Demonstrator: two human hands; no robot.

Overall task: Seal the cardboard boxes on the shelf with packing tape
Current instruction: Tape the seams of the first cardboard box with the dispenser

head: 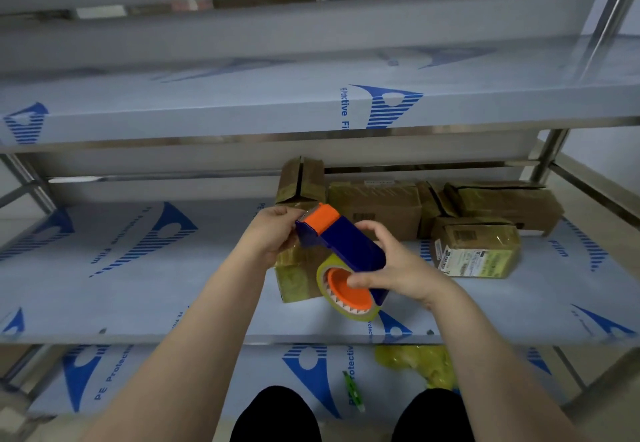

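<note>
view: head-worn | faces: forward and down | range: close over middle shelf point(121, 285) | views: one

Blue print reading "PE Protective Film" runs beside a striped blue logo on the film covering the upper shelf point(344, 105), cut off at "Fi" by the front edge. The same words recur on the middle shelf point(117, 237) and the lower shelf point(110, 372). A small box point(485, 237) bears a white shipping label point(462, 261) and a brown box point(381, 199) bears a barcode point(363, 216). Both are too small to read.
</note>
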